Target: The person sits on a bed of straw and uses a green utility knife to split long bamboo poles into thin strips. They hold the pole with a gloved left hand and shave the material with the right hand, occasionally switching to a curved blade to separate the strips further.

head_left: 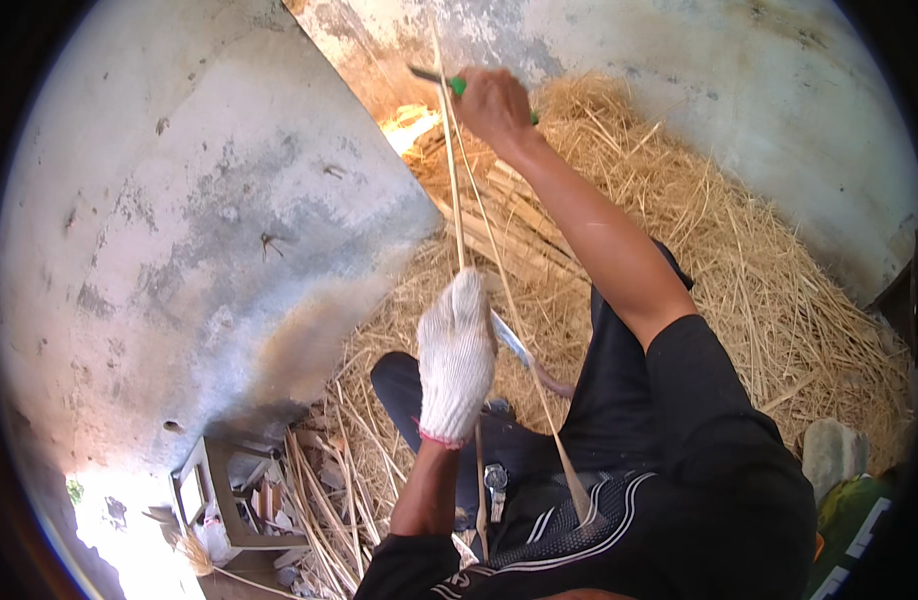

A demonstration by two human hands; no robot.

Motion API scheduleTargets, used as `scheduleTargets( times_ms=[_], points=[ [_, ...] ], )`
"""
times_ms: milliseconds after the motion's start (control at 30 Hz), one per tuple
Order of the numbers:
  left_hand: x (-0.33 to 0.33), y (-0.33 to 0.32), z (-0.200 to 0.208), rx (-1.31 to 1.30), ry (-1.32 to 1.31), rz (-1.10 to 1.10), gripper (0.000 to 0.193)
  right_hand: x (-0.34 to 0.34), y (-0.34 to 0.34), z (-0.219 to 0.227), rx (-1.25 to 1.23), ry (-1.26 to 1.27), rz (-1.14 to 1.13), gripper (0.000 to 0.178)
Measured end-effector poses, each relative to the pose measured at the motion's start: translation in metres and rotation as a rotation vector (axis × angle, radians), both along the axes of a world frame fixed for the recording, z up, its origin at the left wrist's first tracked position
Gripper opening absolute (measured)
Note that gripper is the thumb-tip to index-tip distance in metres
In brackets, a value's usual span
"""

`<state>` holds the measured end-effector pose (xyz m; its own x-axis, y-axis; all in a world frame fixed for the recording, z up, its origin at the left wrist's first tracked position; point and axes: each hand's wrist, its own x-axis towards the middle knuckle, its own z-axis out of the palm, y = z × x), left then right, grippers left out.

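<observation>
My left hand (456, 350), in a white knitted glove with a pink cuff edge, is closed round a long, thin pale strip (454, 190) that looks like bamboo. The strip rises from the fist toward the top of the view. Up there my bare right hand (499, 108) grips a green-handled knife (426, 74). Its dark blade points left and crosses the strip; whether it cuts in cannot be made out. A second thin strip (495, 240) slants from near the knife down to my lap. Between my legs, partly hidden behind the glove, is a curved metal blade (511, 336).
Straw-like shavings (739, 290) are heaped on the right and around my legs. Split wooden pieces (524, 225) lie ahead. A worn wall (229, 180) stands close on the left. Lower left is a grey stool-like frame (219, 490) holding scraps. A wristwatch (496, 478) shows at my lap.
</observation>
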<state>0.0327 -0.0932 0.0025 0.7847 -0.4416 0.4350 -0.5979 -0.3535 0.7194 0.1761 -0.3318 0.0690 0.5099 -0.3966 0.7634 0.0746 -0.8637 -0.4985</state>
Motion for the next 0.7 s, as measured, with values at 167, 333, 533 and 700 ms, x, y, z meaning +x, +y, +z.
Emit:
scheduleTargets(
  times_ms=[167, 333, 533, 700],
  points=[
    [0.02, -0.006, 0.005, 0.033, 0.102, -0.066, 0.037, 0.014, -0.026, -0.02, 0.518, 0.344, 0.627, 0.04],
    [0.04, 0.018, 0.05, -0.188, 0.457, 0.003, 0.039, -0.018, 0.014, 0.002, 0.181, 0.213, 0.35, 0.043],
    [0.076, 0.042, 0.086, -0.382, 0.246, 0.056, 0.039, -0.029, 0.037, -0.015, 0.022, 0.063, 0.381, 0.047],
    [0.088, 0.064, 0.129, -0.343, 0.165, 0.081, 0.042, -0.034, 0.061, -0.022, 0.047, 0.134, 0.571, 0.052]
  ],
)
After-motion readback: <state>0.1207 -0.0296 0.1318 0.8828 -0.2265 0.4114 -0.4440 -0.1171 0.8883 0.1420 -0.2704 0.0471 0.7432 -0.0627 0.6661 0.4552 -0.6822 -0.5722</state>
